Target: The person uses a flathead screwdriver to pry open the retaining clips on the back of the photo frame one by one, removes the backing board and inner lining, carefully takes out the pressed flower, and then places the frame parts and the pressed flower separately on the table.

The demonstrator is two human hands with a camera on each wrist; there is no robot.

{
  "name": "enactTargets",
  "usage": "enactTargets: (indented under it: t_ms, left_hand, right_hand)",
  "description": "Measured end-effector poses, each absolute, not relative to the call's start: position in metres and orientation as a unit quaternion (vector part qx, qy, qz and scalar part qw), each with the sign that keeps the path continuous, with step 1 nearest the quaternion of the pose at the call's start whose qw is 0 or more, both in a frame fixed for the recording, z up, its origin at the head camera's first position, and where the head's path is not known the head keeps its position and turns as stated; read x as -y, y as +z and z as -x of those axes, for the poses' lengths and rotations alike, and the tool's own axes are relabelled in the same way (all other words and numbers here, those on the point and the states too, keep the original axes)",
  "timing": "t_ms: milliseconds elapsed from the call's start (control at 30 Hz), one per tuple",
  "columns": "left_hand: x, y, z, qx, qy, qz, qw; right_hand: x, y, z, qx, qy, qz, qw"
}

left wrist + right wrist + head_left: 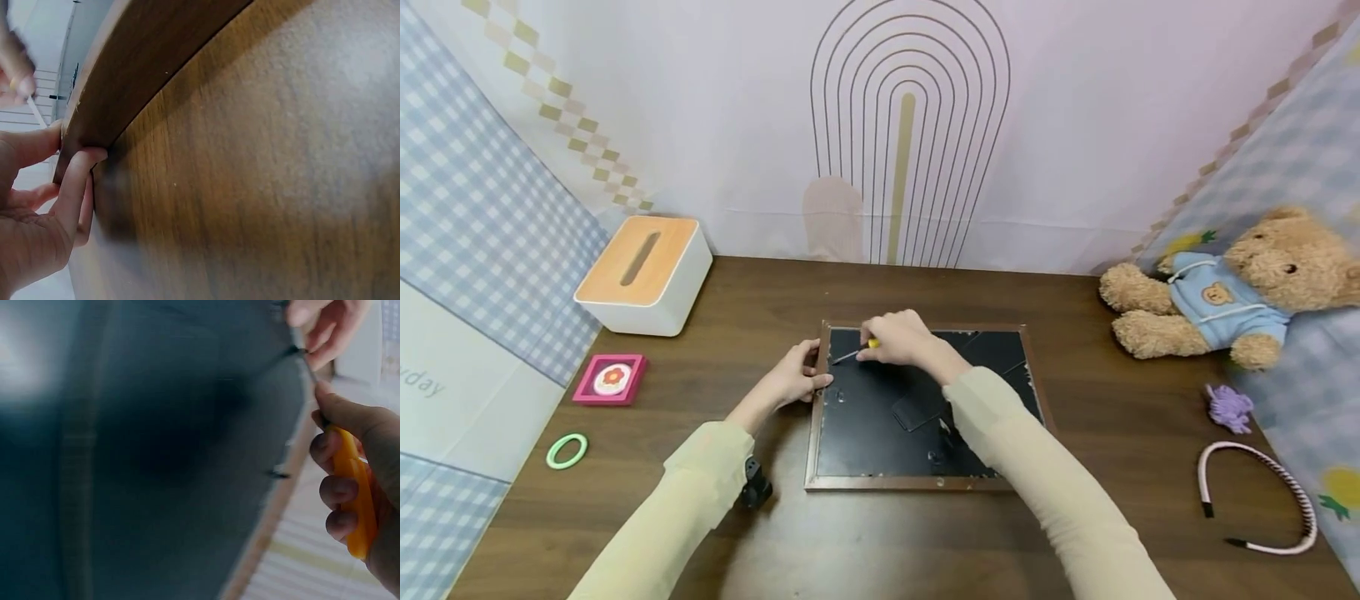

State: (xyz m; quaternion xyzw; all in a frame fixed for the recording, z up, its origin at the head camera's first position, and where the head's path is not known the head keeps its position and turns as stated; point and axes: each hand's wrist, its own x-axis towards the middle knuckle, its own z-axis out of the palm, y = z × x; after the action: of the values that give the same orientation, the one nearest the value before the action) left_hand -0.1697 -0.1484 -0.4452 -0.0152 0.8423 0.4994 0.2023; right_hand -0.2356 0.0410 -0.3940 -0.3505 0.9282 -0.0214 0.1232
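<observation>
Lying on the worktop [760, 300], head view: one frame [880, 482], brown-rimmed, black backing board [861, 433] uppermost, at the centre. Left hand [796, 377]: at the frame's left side. Right hand [893, 337]: above the backing board's upper left part, fingers closed round a screwdriver [873, 342], only a bit of yellow and the shaft visible, pointed at the left rim. Visible in this view only: white box [655, 287] with slotted wooden lid, pink square case [583, 385] with flower disc, green ring [552, 454], all to the left; teddy bear [1231, 287] in blue, purple item [1230, 408], headband [1204, 471], all to the right.

Left wrist view: the frame's outer side, hidden from above, stands on the worktop. Left hand's fingers narrowed on the rim, thumb at the upper edge, others curled against the side. The right hand is blurred at the margin.

Right wrist view: full length of the orange-yellow handle [356, 500], fingers wrapped about it; thumb along the shaft. Small dark tabs [279, 475] show at the rim; the tip lies at one, just beside the left hand; contact cannot be told.
</observation>
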Motion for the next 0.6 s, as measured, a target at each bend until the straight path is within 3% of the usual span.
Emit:
enactTargets:
  t_ms: [600]
  left_hand:
    - [0.148,-0.436,0.173,-0.842,0.492,0.028,0.219]
  right_hand:
    - [-0.197,-0.406,0.210,-0.939,-0.258,0.189,0.127]
